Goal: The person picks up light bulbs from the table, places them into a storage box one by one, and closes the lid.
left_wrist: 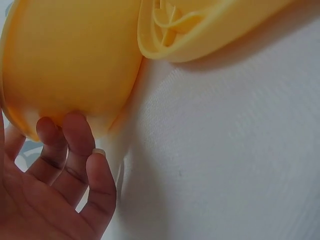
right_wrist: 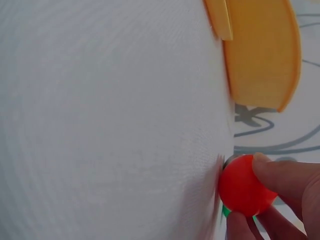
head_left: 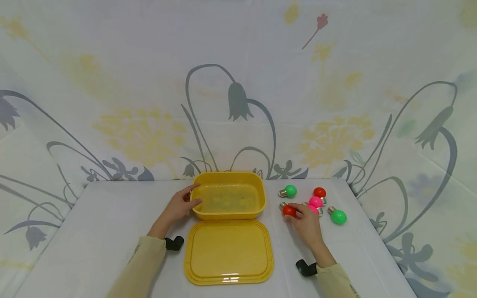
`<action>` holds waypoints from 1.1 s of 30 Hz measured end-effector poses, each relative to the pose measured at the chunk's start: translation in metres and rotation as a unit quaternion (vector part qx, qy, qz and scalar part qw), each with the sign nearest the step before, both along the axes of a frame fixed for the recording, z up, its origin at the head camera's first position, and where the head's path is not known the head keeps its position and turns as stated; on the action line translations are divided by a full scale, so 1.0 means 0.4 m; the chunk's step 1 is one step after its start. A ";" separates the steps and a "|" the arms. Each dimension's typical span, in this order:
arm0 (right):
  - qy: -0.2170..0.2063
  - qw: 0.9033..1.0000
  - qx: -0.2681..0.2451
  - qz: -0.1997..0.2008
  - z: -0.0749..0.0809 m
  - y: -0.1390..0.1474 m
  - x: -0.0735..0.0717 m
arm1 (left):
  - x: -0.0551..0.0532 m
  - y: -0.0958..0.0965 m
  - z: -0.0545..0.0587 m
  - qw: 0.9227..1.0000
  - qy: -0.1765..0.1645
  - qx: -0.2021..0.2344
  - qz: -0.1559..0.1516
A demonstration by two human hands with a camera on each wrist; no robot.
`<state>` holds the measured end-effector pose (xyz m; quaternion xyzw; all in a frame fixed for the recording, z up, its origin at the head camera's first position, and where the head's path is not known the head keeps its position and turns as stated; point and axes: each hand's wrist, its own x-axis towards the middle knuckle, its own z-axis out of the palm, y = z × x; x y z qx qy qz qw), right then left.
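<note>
My right hand [head_left: 307, 225] pinches a red light bulb [head_left: 289, 211] between thumb and fingers, low over the white tablecloth; its silver screw base points away from me. In the right wrist view the red bulb's round globe [right_wrist: 245, 185] shows between the fingertips. At the left end of a yellow plastic box [head_left: 228, 216], my left hand [head_left: 179, 205] holds the rim, thumb over the edge. Seen from the left wrist, several fingers [left_wrist: 77, 132] lie against the box's outer wall [left_wrist: 75, 55]. Nothing but a faint pattern shows on the box floor.
A yellow lid [head_left: 229, 252] lies flat in front of the box. Around the right hand lie a green bulb [head_left: 290, 191], another red bulb [head_left: 319, 192], two pink bulbs [head_left: 316, 201] close together, and a second green bulb [head_left: 338, 217]. A flowered cloth [head_left: 231, 136] hangs behind the table.
</note>
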<state>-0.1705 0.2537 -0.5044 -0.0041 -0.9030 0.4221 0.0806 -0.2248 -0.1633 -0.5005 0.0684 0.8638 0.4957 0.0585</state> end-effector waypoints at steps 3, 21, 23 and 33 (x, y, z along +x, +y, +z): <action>-0.009 1.000 0.001 -0.001 -0.001 0.000 -0.001 | 0.001 0.003 0.001 1.000 -0.004 -0.001 0.003; -0.001 1.000 0.007 -0.011 0.003 -0.004 0.003 | 0.004 0.006 0.006 1.000 -0.022 0.017 0.004; 0.001 1.000 0.005 -0.011 0.004 -0.003 0.002 | 0.003 0.006 0.007 1.000 -0.024 0.017 0.006; 0.015 1.000 0.010 -0.013 0.025 -0.001 0.009 | 0.003 0.005 0.010 0.999 -0.033 0.023 0.009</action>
